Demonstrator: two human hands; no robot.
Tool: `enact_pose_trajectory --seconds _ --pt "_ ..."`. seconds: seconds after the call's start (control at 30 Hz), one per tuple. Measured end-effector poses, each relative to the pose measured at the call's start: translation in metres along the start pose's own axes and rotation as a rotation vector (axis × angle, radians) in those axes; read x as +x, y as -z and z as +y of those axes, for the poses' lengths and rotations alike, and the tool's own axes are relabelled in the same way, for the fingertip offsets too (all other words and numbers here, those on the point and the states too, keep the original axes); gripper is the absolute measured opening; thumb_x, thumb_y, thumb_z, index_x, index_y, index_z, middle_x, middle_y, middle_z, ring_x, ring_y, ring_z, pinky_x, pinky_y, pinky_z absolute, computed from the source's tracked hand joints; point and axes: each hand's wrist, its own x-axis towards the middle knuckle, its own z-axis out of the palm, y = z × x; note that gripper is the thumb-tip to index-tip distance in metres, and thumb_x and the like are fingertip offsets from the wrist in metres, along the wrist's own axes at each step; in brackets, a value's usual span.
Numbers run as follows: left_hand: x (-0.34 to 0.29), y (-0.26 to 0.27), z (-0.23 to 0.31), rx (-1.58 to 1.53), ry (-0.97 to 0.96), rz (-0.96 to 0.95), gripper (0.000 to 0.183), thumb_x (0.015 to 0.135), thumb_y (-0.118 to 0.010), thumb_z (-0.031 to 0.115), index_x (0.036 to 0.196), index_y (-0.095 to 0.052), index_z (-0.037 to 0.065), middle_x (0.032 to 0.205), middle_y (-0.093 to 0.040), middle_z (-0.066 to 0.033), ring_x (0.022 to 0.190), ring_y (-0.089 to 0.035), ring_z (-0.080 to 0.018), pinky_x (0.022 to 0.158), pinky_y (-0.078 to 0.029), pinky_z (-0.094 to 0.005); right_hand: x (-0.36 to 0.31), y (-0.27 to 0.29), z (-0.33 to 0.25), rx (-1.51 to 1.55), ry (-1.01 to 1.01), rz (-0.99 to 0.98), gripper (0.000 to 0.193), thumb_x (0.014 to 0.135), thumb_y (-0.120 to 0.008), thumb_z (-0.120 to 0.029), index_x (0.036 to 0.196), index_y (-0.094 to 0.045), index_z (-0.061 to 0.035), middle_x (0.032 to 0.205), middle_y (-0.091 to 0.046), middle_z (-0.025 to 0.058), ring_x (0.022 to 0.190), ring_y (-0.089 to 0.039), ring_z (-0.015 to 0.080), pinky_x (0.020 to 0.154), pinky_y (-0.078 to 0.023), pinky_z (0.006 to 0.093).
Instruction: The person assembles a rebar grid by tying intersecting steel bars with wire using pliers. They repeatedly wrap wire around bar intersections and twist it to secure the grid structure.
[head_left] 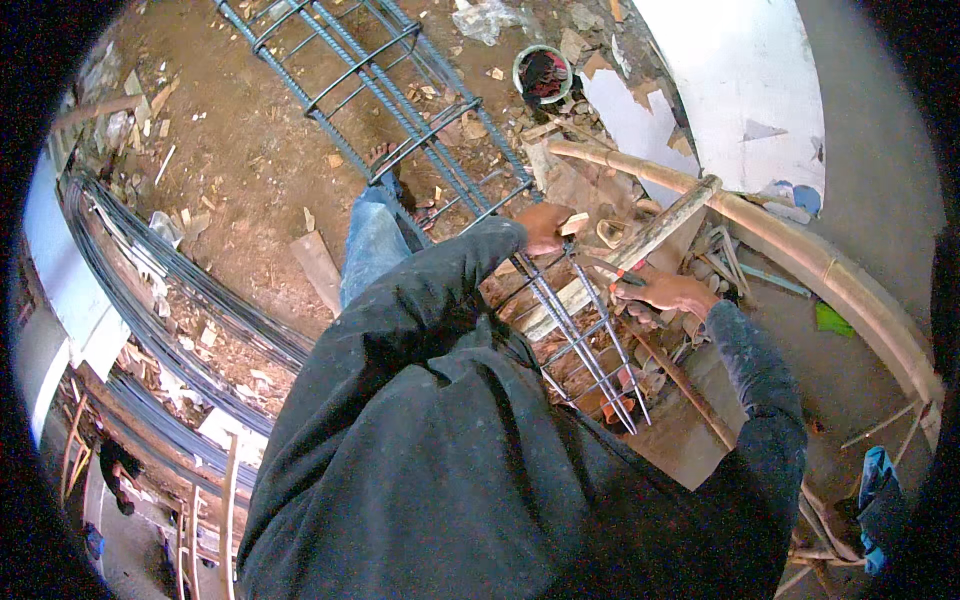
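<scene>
Steel rebar cage (400, 110) — long axis running away upper-left — both hands (545, 228) gripping it.

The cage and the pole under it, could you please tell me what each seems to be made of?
The cage looks like steel rebar: dull grey, ribbed long bars ringed by thinner bent stirrups. The pole looks like bamboo: pale tan, round, with a ringed joint. The left hand grips a cage bar; the right hand holds a thin tool against it.

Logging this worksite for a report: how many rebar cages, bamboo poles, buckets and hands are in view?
Rebar cage: 1
Bamboo pole: 1
Bucket: 1
Hands: 2, left hand and right hand
Total: 5
</scene>
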Motion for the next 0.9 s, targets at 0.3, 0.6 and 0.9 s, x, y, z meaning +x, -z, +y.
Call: enact_pose_trajectory --seconds 0.3,0.6,0.9 --pt "0.008 -0.016 -0.025 -0.012 -0.042 0.024 0.047 0.082 -0.075 0.031 0.118 -0.064 0.004 0.107 -0.070 -0.0226 0.100 -0.068 -0.0431 0.085 -0.053 -0.0500 -0.016 -0.023 -0.001 -0.251 0.305 0.242 0.072 0.073 -0.089 -0.030 0.132 -0.056 -0.0056 0.107 -0.068 0.0152 0.090 -0.068 0.0292 0.077 -0.054 0.0432" --pt "0.004 -0.006 -0.003 -0.015 0.045 -0.001 0.057 0.082 -0.078 0.040 0.121 -0.062 0.003 0.101 -0.069 -0.0229 0.097 -0.067 -0.0436 0.084 -0.052 -0.0518 -0.016 -0.036 -0.003 -0.270 0.234 0.334 0.070 0.072 -0.084 -0.016 0.131 -0.052 0.0021 0.087 -0.068 0.0141 0.065 -0.064 0.0252 0.057 -0.051 0.0384" --pt "0.004 -0.014 -0.012 -0.026 -0.002 0.063 0.048 0.084 -0.075 0.037 0.116 -0.061 0.005 0.099 -0.068 -0.0232 0.094 -0.067 -0.0447 0.079 -0.052 -0.0521 -0.032 -0.057 -0.008 -0.872 0.210 0.724 0.069 0.085 -0.077 -0.037 0.135 -0.048 -0.0007 0.100 -0.070 0.0177 0.082 -0.068 0.0387 0.071 -0.055 0.0520"
